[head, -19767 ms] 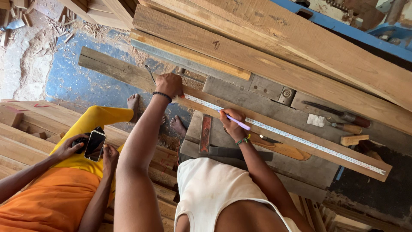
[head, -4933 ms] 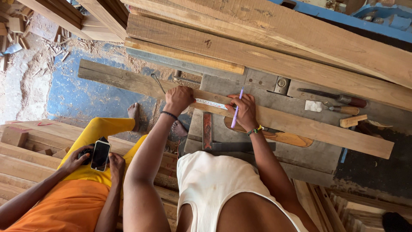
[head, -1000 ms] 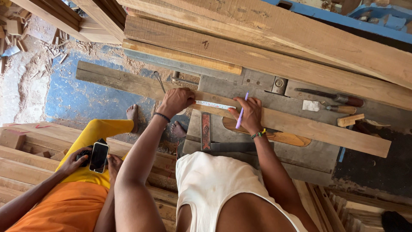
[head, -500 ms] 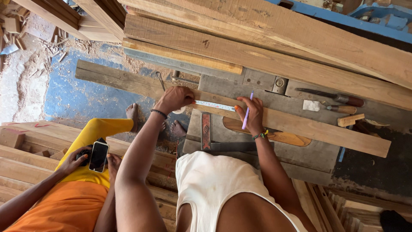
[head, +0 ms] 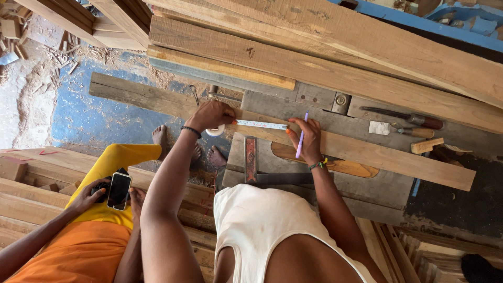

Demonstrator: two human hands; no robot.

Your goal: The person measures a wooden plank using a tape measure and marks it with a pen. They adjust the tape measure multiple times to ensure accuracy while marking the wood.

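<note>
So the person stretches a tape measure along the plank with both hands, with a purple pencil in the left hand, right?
Not quite: the head view shows the purple pencil in the right hand. The left hand holds the tape measure on the plank.

Dark rectangular phone screen [head: 118,190], bottom left, in co-worker's hands.

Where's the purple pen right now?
In the right hand, the purple pen stands over the wooden plank, at the tape measure's end.
</note>
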